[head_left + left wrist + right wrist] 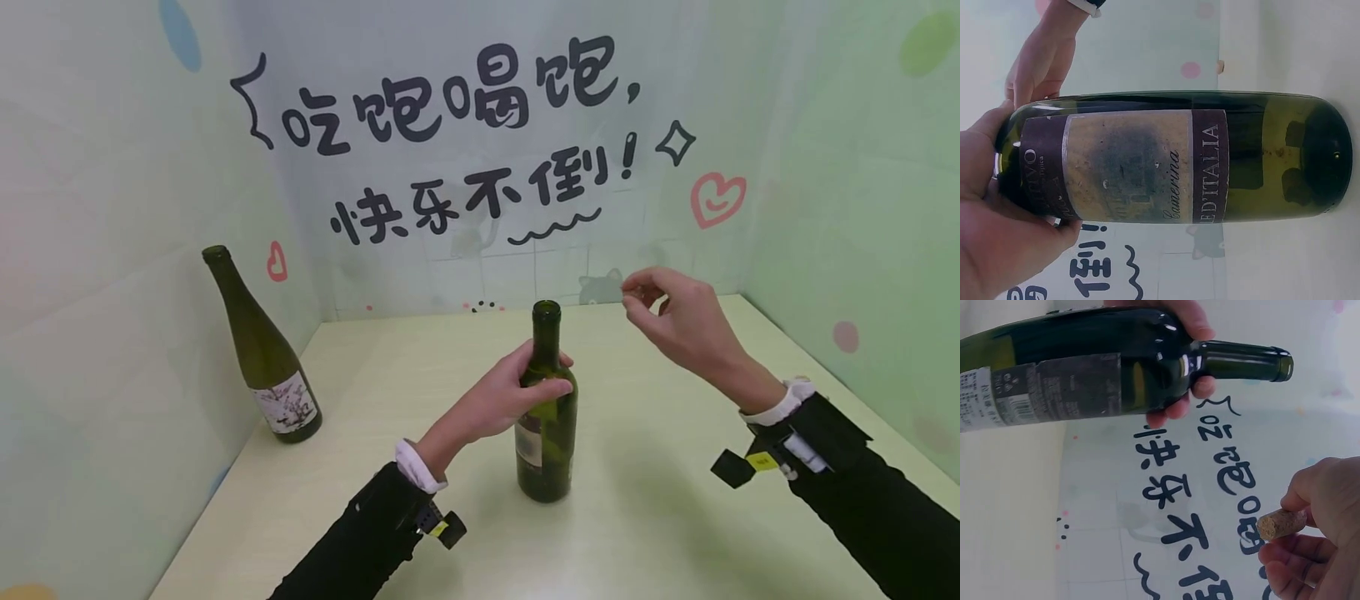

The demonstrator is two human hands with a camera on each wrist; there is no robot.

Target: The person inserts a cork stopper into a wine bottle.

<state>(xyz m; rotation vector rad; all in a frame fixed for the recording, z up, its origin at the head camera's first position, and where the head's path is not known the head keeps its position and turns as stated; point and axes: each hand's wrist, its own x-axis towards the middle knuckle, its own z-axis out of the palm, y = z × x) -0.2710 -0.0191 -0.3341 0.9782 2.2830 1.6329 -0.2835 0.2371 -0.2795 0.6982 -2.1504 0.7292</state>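
Note:
A dark green wine bottle (553, 425) stands upright on the table, its mouth uncovered. My left hand (513, 392) grips it round the shoulder, just under the neck. In the left wrist view the worn front label (1135, 169) faces the camera, and the back label (1066, 387) shows in the right wrist view. To the right of the neck, my right hand (678, 325) is raised in the air. It pinches a short cork (1280, 524) between thumb and fingers, one end of the cork sticking out. In the head view the fingers hide this cork.
A second green bottle (281, 375) with a flowered white label stands at the left, near the side wall. Printed cloth walls (487, 267) close off the pale table (420, 350) at the back and sides. A small brown piece (1220, 67) shows at the table's edge.

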